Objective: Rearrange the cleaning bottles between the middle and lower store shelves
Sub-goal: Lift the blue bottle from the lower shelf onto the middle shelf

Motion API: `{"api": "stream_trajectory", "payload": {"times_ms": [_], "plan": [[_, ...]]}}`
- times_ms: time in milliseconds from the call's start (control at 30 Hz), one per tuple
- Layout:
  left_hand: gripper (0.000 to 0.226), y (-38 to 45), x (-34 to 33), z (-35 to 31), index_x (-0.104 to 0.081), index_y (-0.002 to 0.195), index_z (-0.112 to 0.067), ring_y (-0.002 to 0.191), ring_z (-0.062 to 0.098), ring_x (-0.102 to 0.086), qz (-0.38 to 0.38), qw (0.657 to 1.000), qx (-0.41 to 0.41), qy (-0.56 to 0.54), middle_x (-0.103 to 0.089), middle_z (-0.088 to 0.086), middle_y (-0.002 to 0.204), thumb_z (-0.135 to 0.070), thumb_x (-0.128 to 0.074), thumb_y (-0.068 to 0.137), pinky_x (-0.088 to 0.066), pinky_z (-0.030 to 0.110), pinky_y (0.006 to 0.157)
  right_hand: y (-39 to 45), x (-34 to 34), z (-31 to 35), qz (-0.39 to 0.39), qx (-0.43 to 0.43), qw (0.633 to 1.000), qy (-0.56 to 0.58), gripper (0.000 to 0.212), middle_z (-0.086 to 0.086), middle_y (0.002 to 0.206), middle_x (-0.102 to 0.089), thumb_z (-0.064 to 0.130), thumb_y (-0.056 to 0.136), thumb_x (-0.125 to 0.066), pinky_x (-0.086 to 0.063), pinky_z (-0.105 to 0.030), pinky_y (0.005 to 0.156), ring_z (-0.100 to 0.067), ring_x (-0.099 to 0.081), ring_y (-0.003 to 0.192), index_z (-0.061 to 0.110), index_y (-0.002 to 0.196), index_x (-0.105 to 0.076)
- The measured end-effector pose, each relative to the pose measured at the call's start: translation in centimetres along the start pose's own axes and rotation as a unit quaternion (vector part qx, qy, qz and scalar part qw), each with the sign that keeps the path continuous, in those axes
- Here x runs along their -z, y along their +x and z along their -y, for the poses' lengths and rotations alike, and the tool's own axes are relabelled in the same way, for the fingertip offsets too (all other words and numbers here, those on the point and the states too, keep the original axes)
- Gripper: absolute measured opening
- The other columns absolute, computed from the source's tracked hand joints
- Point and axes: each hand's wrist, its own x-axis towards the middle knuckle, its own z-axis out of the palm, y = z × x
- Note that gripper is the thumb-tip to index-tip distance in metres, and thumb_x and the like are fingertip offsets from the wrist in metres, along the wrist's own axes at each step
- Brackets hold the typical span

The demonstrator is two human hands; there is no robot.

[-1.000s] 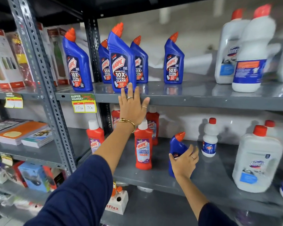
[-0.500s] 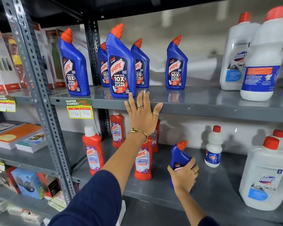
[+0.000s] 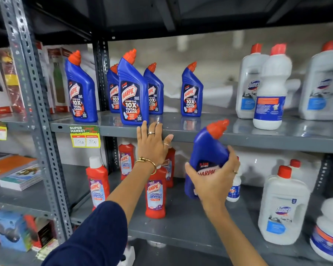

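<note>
My right hand (image 3: 213,181) grips a blue Harpic bottle (image 3: 208,150) with an orange cap, held tilted in the air between the lower shelf (image 3: 190,233) and the front lip of the middle shelf (image 3: 238,137). My left hand (image 3: 152,144) rests flat and open against that lip, just below the nearest blue Harpic bottle (image 3: 133,93). Several more blue Harpic bottles (image 3: 191,93) stand upright on the middle shelf. Red Harpic bathroom cleaner bottles (image 3: 155,196) stand on the lower shelf beneath my left arm.
White Domex bottles (image 3: 269,93) stand at the right of the middle shelf, and white jugs (image 3: 283,206) at the right of the lower shelf. A perforated metal upright (image 3: 38,112) divides off the left bay, which holds boxes and notebooks (image 3: 13,173). A price tag (image 3: 85,136) hangs on the lip.
My right hand has lifted the blue bottle off the lower shelf and raised it toward the middle shelf's edge. My left hand stays on the shelf lip. The view has moved closer.
</note>
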Motion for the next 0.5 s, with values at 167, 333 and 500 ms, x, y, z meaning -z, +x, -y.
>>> {"api": "stream_trajectory", "payload": {"times_ms": [167,333,500], "plan": [[0.049,-0.2,0.6,-0.2,-0.038,0.13,-0.007,0.135,0.037,-0.013,0.002,1.0,-0.005,0.014,-0.042,0.015,0.137,-0.04,-0.037,0.093,-0.003,0.049,0.11,5.2,2.2,7.0,-0.004,0.071,0.996,0.049,0.096,0.001,0.115,-0.042,0.028,0.05,-0.087,-0.032,-0.002,0.077,-0.007,-0.04,0.097,0.011,0.128,-0.034],[0.052,-0.1,0.8,-0.3,-0.035,0.133,-0.008,0.136,0.036,-0.011,0.007,1.0,-0.002,0.02,-0.039,0.014,0.139,-0.042,-0.034,0.094,-0.002,0.048,0.111,11.3,0.3,10.8,-0.01,0.073,0.996,0.042,0.097,-0.007,0.123,-0.043,0.028,0.054,-0.084,-0.035,-0.007,0.078,-0.016,-0.041,0.101,0.011,0.132,-0.029],[0.057,-0.1,0.4,-0.2,-0.035,0.133,-0.007,0.136,0.036,-0.014,0.014,0.999,-0.004,0.032,-0.04,0.013,0.139,-0.048,-0.027,0.094,-0.008,0.048,0.111,14.4,-5.1,9.9,0.019,0.062,0.997,-0.045,0.099,-0.018,0.126,-0.041,0.033,0.056,-0.081,-0.039,-0.036,0.084,-0.034,-0.044,0.112,0.01,0.135,-0.024]]}}
